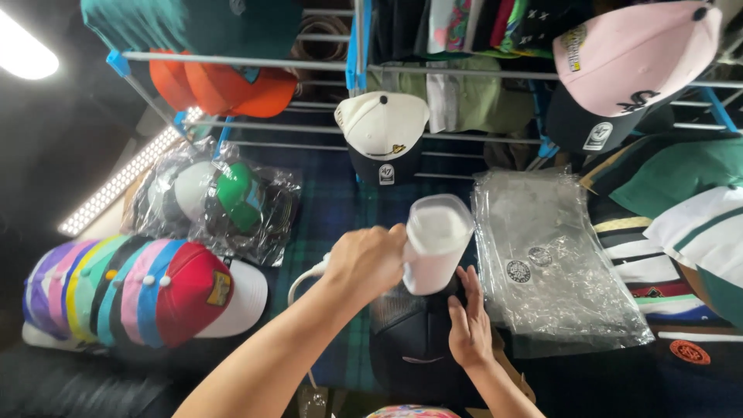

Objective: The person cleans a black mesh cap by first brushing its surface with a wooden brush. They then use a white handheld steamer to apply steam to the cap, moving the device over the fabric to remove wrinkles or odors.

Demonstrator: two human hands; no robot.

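Dark cap (410, 340) partly hidden under white steamer (435, 244); steamer handle covered by left hand (364, 259).

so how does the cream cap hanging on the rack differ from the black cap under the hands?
The cream cap hangs on the rack rail, free of both hands; the black cap lies low on the plaid cloth, touched by the right hand. The cream cap has a pale crown and a dark brim; the black cap is dark all over. The left hand holds a white steamer over the black cap only. Both are brimmed caps.
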